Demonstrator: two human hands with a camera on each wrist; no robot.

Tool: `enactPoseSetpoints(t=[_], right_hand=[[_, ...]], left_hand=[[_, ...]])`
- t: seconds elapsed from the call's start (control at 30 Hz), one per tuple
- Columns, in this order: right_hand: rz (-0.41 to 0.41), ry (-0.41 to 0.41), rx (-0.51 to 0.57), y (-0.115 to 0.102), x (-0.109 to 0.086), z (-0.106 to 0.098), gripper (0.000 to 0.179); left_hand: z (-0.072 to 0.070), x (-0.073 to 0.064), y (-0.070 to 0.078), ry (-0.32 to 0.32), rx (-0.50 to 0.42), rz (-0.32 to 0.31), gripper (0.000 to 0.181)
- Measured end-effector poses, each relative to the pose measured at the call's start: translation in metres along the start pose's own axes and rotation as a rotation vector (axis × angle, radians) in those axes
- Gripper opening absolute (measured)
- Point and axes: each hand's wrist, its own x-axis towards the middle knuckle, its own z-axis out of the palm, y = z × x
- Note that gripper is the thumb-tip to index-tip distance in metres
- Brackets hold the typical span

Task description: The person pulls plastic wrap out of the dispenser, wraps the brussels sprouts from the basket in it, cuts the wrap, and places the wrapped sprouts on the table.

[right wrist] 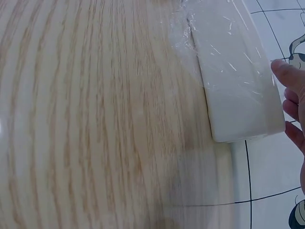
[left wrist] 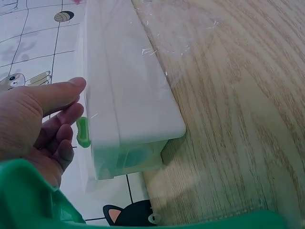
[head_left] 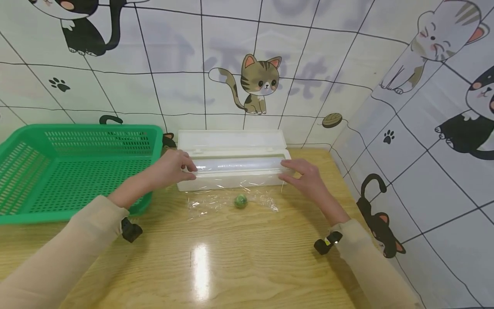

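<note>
A long white cling film box (head_left: 231,181) lies on the table with its lid (head_left: 231,139) raised at the back and a roll of cling film (head_left: 239,165) inside. Clear film (head_left: 208,204) runs over the front wall onto the wood. Among it sits a small round green thing (head_left: 241,201), its kind not clear. My left hand (head_left: 173,168) is at the box's left end, thumb and forefinger apart at the rim. At the right end, my right hand (head_left: 305,174) reaches in likewise, thumb and forefinger spread. A green tab (left wrist: 83,132) shows beside the left fingers.
To the left stands a green plastic basket (head_left: 88,216), close by my left forearm. A wall covering (head_left: 173,94) with cartoon cats rises behind the box and along the right side. The wooden table (head_left: 247,257) stretches in front.
</note>
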Motion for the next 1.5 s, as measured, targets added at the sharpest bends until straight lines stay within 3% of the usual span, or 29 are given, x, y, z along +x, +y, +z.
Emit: enactPoseSetpoints(t=[0.37,0.63,0.9,1.2,1.5], right_hand=[[-0.015,0.018,0.012,0.006,0.003,0.007,0.030],[-0.032,0.045,0.018,0.009,0.001,0.007,0.018],[-0.063,0.075,0.002,0.008,-0.002,0.007,0.017],[-0.076,0.097,0.027,0.006,-0.009,0.003,0.019],[-0.101,0.116,0.024,0.001,-0.017,-0.002,0.028]], left_hand=[[0.005,0.002,-0.003,0.010,0.059,0.020,0.004],[0.008,0.002,0.000,0.044,0.088,0.086,0.008],[0.012,-0.004,0.004,0.045,0.111,0.111,0.011],[0.014,-0.012,0.010,0.036,0.051,0.123,0.012],[0.019,-0.017,0.014,0.100,0.083,0.147,0.010]])
